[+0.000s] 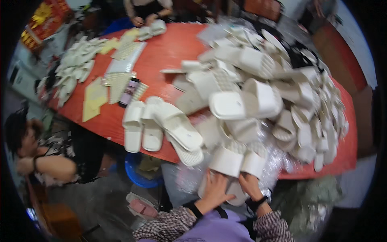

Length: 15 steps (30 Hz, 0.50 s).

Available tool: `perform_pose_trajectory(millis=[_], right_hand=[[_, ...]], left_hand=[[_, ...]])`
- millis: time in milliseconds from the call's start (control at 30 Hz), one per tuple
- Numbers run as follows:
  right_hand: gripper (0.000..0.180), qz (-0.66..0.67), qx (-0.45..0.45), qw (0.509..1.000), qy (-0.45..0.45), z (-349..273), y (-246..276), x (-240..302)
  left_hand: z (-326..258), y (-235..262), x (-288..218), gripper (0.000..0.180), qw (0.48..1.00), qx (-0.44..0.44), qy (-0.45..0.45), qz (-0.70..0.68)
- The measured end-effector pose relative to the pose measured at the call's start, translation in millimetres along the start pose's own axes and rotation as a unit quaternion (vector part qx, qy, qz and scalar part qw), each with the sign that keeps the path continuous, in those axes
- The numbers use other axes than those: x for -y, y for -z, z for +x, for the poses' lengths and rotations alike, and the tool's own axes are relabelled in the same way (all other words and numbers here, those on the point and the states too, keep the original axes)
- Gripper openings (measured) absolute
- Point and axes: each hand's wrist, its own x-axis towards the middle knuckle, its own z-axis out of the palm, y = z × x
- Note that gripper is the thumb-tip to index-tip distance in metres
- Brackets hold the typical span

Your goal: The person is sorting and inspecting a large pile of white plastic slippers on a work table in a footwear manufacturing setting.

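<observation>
A pair of white slide sandals (236, 165) lies side by side at the near edge of the red table, soles down, their wide straps arched upward and toes pointing away. The heel ends overhang toward the person — the left hand (214, 190) presses flat on one, the right hand (250, 186) on the other.

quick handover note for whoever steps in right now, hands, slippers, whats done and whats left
Left hand: flat on a pair of white slippers at the near edge of the red table.
Right hand: on the same pair, from the right.
Done, by the look of it: four slippers laid out to the left.
Left: big heap of loose slippers beyond the hands.
Other people sit at the left and far sides.
</observation>
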Motion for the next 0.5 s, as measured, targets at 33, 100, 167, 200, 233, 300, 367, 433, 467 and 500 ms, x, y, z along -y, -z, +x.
perform_pose_trajectory(millis=[33, 100, 167, 200, 233, 300, 367, 433, 467, 500], right_hand=[[0.034, 0.044, 0.005, 0.999, -0.028, -2, -1, -6], [0.035, -0.010, -0.007, 1.000, -0.012, -7, 3, -7], [0.033, -0.031, -0.034, 0.999, 0.028, -6, -10, -28], [0.033, -0.024, -0.049, 0.998, 0.025, -7, -18, -35], [0.044, 0.002, 0.022, 1.000, -0.016, -5, -13, -36], [0.043, -0.117, 0.055, 0.991, -0.028, -10, -19, -39], [0.045, -0.115, 0.008, 0.993, -0.008, -11, -25, -44], [0.045, -0.120, 0.024, 0.992, -0.034, -11, -23, -51], [0.044, -0.122, 0.041, 0.990, -0.053, -10, -22, -55], [0.042, -0.098, -0.005, 0.995, -0.002, -10, -22, -59]], left_hand=[[2, -10, 0, 0.105, 1.000, 0.003, -0.018, -0.007], [4, -16, -9, 0.101, 1.000, -0.003, -0.018, 0.020], [0, -28, -12, 0.086, 0.997, -0.046, -0.007, 0.055], [-4, -39, -13, 0.082, 0.996, -0.026, 0.022, 0.080], [-7, -29, -15, 0.069, 0.992, -0.093, 0.011, 0.089], [-13, -40, -17, 0.081, 0.997, -0.060, 0.048, 0.013], [-9, -30, -16, 0.084, 0.997, -0.056, 0.059, 0.017], [-3, -14, -15, 0.086, 0.997, -0.070, 0.013, 0.032], [1, -22, -12, 0.086, 0.996, -0.075, 0.024, 0.031], [8, -37, -13, 0.085, 0.994, -0.112, 0.012, -0.004]])
